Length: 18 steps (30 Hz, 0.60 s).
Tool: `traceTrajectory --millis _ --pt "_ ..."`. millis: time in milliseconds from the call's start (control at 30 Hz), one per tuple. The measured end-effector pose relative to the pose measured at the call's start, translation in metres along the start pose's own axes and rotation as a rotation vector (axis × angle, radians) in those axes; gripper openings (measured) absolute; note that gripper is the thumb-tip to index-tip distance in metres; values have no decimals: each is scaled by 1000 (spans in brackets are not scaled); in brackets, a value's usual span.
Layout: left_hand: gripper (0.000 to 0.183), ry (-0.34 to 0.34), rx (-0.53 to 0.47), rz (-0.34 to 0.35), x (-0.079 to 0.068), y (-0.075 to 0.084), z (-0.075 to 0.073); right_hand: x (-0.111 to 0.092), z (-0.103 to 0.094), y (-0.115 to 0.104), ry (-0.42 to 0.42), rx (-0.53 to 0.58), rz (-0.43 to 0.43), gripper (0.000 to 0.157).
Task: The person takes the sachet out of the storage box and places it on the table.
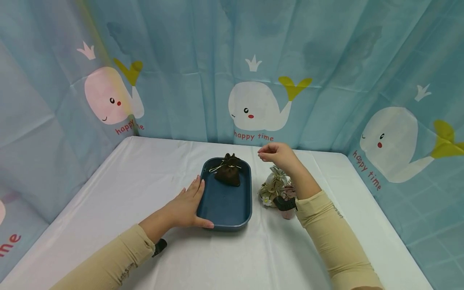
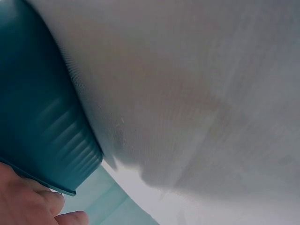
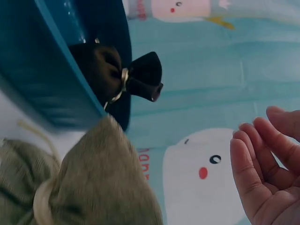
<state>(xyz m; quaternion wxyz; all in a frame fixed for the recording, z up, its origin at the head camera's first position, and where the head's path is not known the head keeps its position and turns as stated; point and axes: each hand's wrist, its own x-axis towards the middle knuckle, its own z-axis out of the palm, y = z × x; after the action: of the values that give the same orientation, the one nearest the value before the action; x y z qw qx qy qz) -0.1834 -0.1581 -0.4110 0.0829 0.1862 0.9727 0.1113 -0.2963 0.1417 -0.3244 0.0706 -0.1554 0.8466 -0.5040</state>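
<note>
A dark blue rectangular tray (image 1: 225, 209) lies on the white cloth, and a brown drawstring pouch (image 1: 227, 176) with a gold cord stands in its far end. My left hand (image 1: 185, 205) rests against the tray's left side, its fingers along the rim and the thumb on the near left corner. Over the area right of the tray, my right hand (image 1: 280, 155) hangs in the air with loosely curled fingers and nothing in them. Below it sit an olive-green pouch (image 1: 270, 190) with a white flower and a pink pouch (image 1: 288, 214), partly hidden by the right wrist.
A pale grey-green pouch top (image 1: 278, 173) shows behind the olive one. A burlap pouch (image 3: 105, 178) stands close to the right wrist camera. Black wrist straps (image 1: 285, 203) are on both arms. The white-covered table (image 1: 174, 161) ends at a blue whale-print curtain (image 1: 174, 96).
</note>
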Motion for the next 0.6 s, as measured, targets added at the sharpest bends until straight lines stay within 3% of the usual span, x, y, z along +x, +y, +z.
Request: traceTrajectory --millis 600 --pt "137 1 13 2 1 -2 2 40 39 4 -43 -63 48 20"
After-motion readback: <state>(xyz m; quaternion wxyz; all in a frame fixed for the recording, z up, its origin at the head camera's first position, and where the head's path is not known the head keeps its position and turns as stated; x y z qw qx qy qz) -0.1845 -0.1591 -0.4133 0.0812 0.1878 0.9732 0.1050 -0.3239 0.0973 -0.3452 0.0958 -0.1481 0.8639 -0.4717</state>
